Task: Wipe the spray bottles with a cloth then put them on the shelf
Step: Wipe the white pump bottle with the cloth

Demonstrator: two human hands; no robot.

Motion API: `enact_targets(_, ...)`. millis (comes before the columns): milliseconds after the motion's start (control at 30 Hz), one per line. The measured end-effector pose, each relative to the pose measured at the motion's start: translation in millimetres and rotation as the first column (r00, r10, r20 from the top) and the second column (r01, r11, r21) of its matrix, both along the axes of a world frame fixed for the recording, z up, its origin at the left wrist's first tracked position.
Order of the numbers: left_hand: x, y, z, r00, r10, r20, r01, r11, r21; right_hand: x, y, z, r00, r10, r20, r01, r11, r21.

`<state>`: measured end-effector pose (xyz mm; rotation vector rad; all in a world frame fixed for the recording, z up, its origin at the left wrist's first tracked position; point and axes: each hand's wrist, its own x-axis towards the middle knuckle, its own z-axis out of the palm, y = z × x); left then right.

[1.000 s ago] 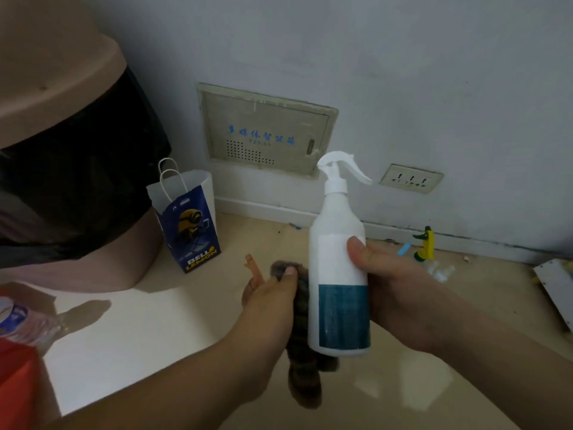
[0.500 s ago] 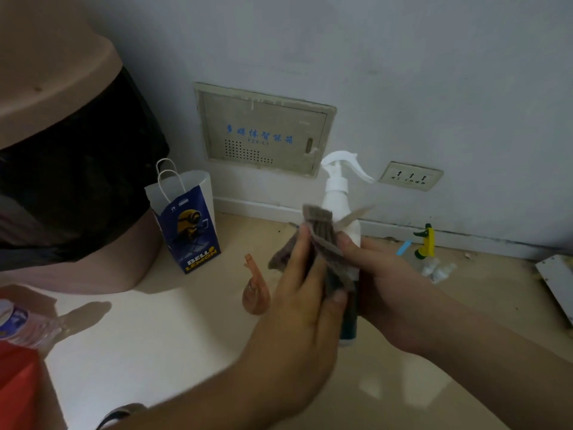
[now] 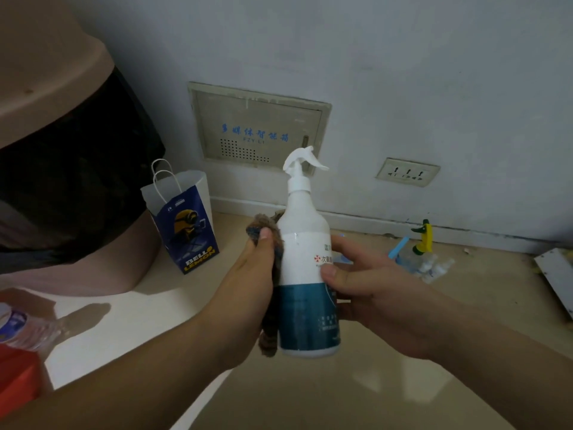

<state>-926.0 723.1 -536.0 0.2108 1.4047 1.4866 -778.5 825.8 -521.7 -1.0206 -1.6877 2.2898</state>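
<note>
Head view shows two bare arms reaching in from the bottom. The left hand grips a brown fuzzy cloth and presses it on the left side of a spray bottle. Its thumb sits on top of the cloth. The right hand holds the same bottle from the right, with the thumb on the front label and the fingers curled round the back. The bottle stands straight up between the two hands, in the air above the floor. It is white on top and blue at the bottom, with a white trigger head.

Low on the left lie a clear water bottle and a red thing. Farther back a blue and white paper bag stands on the floor. On the right, near the wall, lie some small clear bottles and a yellow and green sprayer. On the wall are a beige panel with blue writing and a socket.
</note>
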Motion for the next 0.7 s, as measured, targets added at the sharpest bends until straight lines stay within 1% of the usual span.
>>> enact_targets(100,1,-1,0,0.999,0.035,0.031,-0.036,0.999,0.036,-2,-1,0,0.999,-0.010,-0.033,0.008,0.999,-0.046)
enact_targets(167,0,-3,0,0.999,0.016,0.031,-0.018,0.999,0.050,-2,-2,-1,0.999,-0.007,-0.039,0.005,0.999,-0.046)
enact_targets(200,1,-3,-1,1.000,-0.007,0.016,0.006,0.998,0.054,-2,-2,-2,0.999,-0.006,-0.036,0.005,0.999,-0.040)
enact_targets(233,2,-3,0,0.999,-0.036,-0.040,0.039,0.998,0.058,-2,-2,-3,0.999,-0.008,-0.032,0.007,0.999,-0.034)
enact_targets(300,9,-7,-1,0.970,-0.099,-0.224,0.123,0.988,0.096,-1,-1,-4,1.000,-0.011,-0.029,0.010,1.000,-0.024)
enact_targets(333,16,-9,-3,0.930,-0.106,-0.353,0.163,0.977,0.135,-1,-1,-4,1.000,-0.006,-0.029,0.006,1.000,-0.012)
enact_targets(367,23,-13,-10,0.851,-0.089,-0.517,0.206,0.963,0.173,-1,-2,-4,1.000,0.001,-0.024,-0.001,1.000,0.005)
enact_targets(400,30,-17,-16,0.741,-0.064,-0.668,0.253,0.949,0.190,-1,-3,-4,1.000,0.006,-0.017,-0.005,1.000,0.021)
enact_targets(433,34,-20,-19,0.641,-0.076,-0.764,0.305,0.938,0.163,-1,-3,-4,1.000,0.000,-0.011,0.000,0.999,0.032)
enact_targets(467,33,-20,-22,0.637,-0.113,-0.762,0.330,0.934,0.137,-1,-4,-5,1.000,-0.015,-0.009,0.016,0.999,0.045)
enact_targets(533,19,-11,-13,0.772,-0.122,-0.624,0.273,0.950,0.151,-4,-5,-6,0.999,-0.051,-0.012,0.052,0.996,0.071)
enact_targets(600,4,1,1,0.903,-0.115,-0.415,0.198,0.967,0.163,-7,-8,-7,0.997,-0.078,-0.009,0.079,0.995,0.066)
enact_targets(633,1,5,5,0.933,-0.092,-0.347,0.147,0.980,0.134,-9,-10,-7,0.997,-0.079,-0.006,0.079,0.995,0.058)
enact_targets(667,5,5,5,0.912,-0.080,-0.402,0.131,0.986,0.101,-10,-11,-7,0.998,-0.067,-0.005,0.067,0.996,0.054)
enact_targets(700,16,3,0,0.833,-0.084,-0.546,0.137,0.989,0.056,-11,-11,-7,0.998,-0.059,-0.001,0.059,0.996,0.060)
